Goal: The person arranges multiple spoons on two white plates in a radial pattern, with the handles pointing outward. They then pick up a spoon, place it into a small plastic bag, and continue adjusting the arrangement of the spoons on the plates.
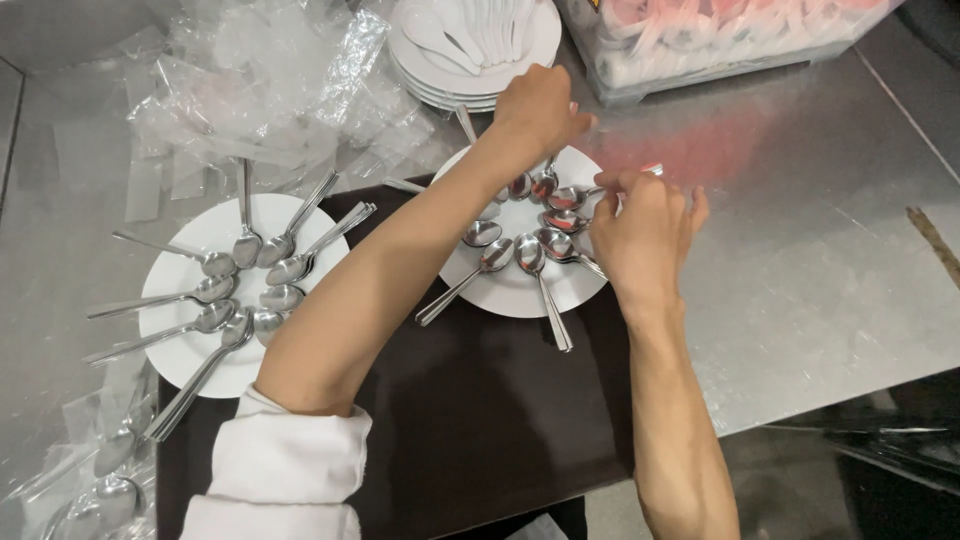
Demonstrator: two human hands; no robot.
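Forearms extended over plate (520, 290); left hand (537, 110) grip curled, contents unclear; right hand (645, 235) grip pinching spoon handle (590, 265).

I see bright overhead light glaring pinkish off the steel table (800, 230); my left hand (540, 110) is slightly motion-blurred.

Near the worktop's left edge you are seeing a second white plate (170, 275) ringed with spoons (262, 248). Crumpled clear wrappers (270, 80) are lying behind it, stacked plates of white plastic spoons (470, 40) at the back edge, a clear bin (720, 40) toward the back right corner.
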